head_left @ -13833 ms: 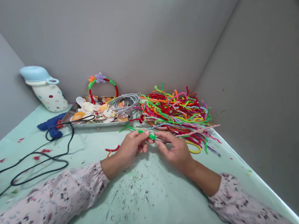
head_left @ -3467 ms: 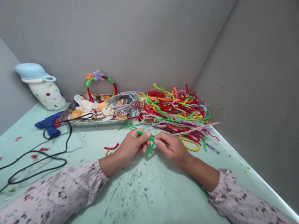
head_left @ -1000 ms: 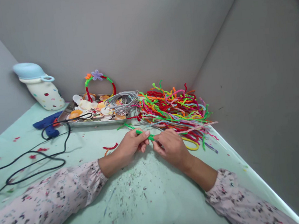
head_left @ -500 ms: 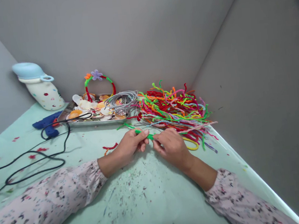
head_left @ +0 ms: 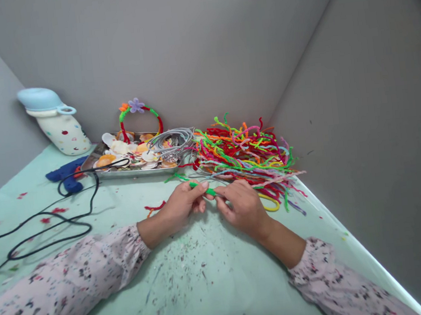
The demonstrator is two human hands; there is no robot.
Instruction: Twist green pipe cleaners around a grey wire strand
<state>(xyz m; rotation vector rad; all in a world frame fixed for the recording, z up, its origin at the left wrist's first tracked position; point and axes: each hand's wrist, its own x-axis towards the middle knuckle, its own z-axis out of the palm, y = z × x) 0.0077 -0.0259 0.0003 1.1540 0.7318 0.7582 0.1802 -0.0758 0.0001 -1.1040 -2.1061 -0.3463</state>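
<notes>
Between my two hands, over the middle of the table, is a short green fuzzy piece point(head_left: 210, 192). My left hand point(head_left: 185, 203) pinches it between thumb and fingers, and one green end sticks up past the thumb. My right hand point(head_left: 242, 205) is closed at the other end, on what looks like a thin grey wire coming from the green piece. Just behind the hands lies a heap of coloured pipe cleaners point(head_left: 243, 149), with a yellow loop point(head_left: 272, 208) at its front edge.
A metal tray point(head_left: 137, 173) holds shells, a coil of grey wire point(head_left: 175, 142) and a decorated hoop point(head_left: 159, 120). Farther left are a blue glue gun point(head_left: 71, 184), its black cord point(head_left: 64, 221) and a bottle point(head_left: 63, 133). Red scraps point(head_left: 155, 207) lie beside my left wrist.
The green piece has shifted slightly left, away from my right fingertips, and a bit of grey wire now shows between. Both hands are otherwise nearly where they were.
</notes>
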